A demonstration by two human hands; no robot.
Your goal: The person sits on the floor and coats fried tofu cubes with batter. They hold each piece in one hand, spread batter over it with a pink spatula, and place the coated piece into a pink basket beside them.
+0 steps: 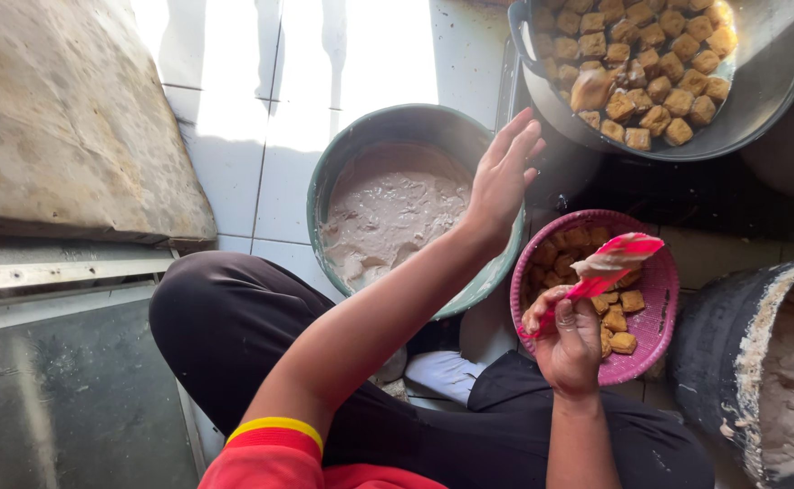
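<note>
Down on the tiled floor (234,154), the person sat with dark-trousered legs folded, and the right hand (567,342) had its grip clenched around the handle of a red spatula (607,265). Its long axis ran on a slant from the fist, near and left, up to the blade, far and right, so the blade pointed toward the far right corner of the scene. Pale paste coated the blade, which hung over the pink basket (661,288); that round, perforated basket held browned tofu cubes (616,319) and stood on the floor just right of the green basin (371,134). The left hand (502,174) was released and held nothing, its fingers spread and raised flat above the far right rim of the basin, the forearm crossing the basin on a diagonal from the red sleeve with a yellow cuff at the near edge. Whether that palm touched the rim could not be told. A thick greyish-pink batter (388,213) filled the basin. Farther off, at the far right, a dark wok (773,77) carried many more fried cubes in oil. At the right edge stood a dark bucket (732,349) with a pale crust on its rim, and a worn flat slab (62,118) lay at the far left.
</note>
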